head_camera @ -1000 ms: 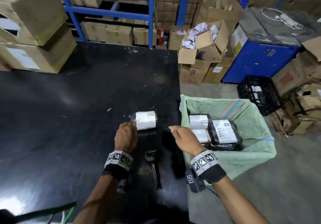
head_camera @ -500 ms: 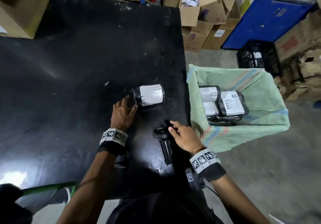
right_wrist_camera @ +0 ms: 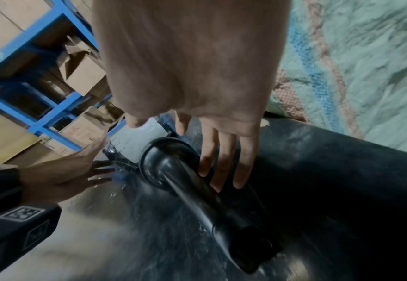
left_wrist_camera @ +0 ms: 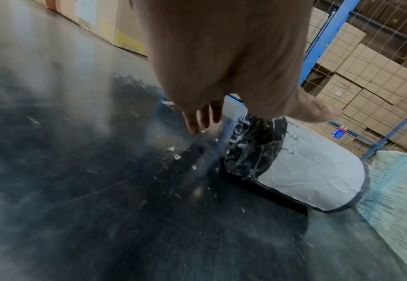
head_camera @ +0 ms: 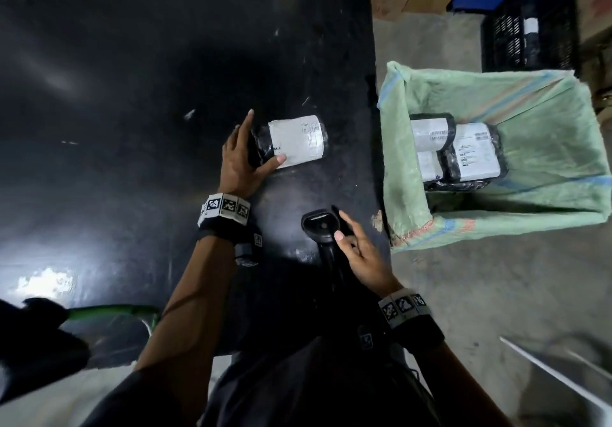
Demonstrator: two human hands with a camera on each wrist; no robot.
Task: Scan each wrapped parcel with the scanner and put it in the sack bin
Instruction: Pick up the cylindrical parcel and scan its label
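Both hands have come down since a second ago: the left hand (head_camera: pixel 239 158) has slid onto the parcel's dark end, and the right hand (head_camera: pixel 359 254) has dropped from the table edge to the scanner (head_camera: pixel 323 228). Left first: fingers spread and straight, forefinger pointing past the wrap, thumb tip resting on the white label of the one parcel (head_camera: pixel 291 142) lying on the black table (head_camera: pixel 132 95). Label print is too small to read. Just right of that thumb and nearer the body, one scanner lies flat; right fingers (right_wrist_camera: pixel 224 157) are straight and splayed along its neck, thumb apart, not closed round it. Beyond those fingertips stands the green sack bin (head_camera: pixel 546 108) with three labelled parcels (head_camera: pixel 463 151) inside. One black crate (head_camera: pixel 530 29) sits behind it.
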